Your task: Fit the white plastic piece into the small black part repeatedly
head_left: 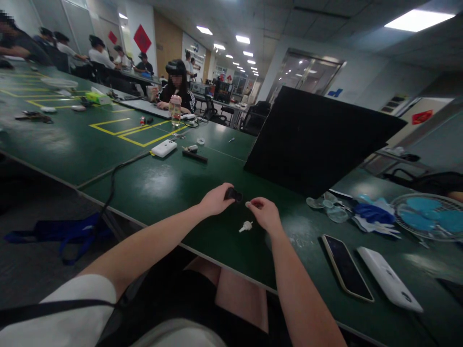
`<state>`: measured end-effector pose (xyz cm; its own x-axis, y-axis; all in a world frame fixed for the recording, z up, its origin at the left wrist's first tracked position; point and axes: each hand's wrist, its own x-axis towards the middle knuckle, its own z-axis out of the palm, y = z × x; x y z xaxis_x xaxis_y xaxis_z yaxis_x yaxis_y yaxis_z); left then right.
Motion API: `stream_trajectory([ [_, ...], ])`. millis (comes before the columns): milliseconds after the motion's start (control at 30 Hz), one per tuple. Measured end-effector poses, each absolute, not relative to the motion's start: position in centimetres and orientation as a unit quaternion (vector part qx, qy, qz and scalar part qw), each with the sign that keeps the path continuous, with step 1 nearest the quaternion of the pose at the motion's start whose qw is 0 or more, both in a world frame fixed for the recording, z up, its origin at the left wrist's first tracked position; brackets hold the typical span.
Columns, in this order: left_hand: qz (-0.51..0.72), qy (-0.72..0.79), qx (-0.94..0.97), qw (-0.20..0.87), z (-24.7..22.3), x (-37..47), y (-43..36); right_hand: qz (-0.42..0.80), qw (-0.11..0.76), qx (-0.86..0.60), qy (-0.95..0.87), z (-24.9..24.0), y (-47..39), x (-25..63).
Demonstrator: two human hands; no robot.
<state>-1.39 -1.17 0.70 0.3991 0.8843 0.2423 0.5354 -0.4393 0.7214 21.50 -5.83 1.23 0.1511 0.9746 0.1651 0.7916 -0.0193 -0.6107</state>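
My left hand [217,199] is closed around a small black part [234,194], whose kind I cannot make out. Close to its right, my right hand [265,213] pinches a small whitish piece [248,205] between thumb and fingertips. A narrow gap separates the two held pieces. On the green table [217,236] just below them lies a small white plastic part [246,226] with a thin stem.
To my right lie a phone [347,267], a white power bank [389,278], gloves [376,217] and a blue-bladed fan [428,214]. A large black panel [321,142] stands behind. Farther off are a white device [164,148], a bottle [175,111] and a seated person [177,91].
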Motion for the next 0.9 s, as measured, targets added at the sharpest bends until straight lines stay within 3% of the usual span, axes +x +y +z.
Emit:
stream_trajectory([
  [167,0.274,0.434,0.816,0.266,0.4,-1.4,-1.2,0.147,0.406,-0.632,-0.643,1.1,-6.3,20.3],
  [433,0.262,0.375,0.845,0.275,0.4,-1.2,-1.4,0.008,0.343,-0.598,-0.724,0.7,-6.7,17.7],
  [633,0.264,0.407,0.829,0.280,0.3,-1.3,-1.2,-0.014,0.367,-0.620,-0.693,3.2,-7.3,20.0],
  [700,0.263,0.434,0.818,0.271,0.2,-1.4,-1.0,0.051,0.323,-0.620,-0.713,4.3,-7.8,21.2],
  [900,0.251,0.482,0.803,0.245,0.3,-1.7,-0.5,0.252,0.082,-0.585,-0.767,5.2,-8.6,21.7],
])
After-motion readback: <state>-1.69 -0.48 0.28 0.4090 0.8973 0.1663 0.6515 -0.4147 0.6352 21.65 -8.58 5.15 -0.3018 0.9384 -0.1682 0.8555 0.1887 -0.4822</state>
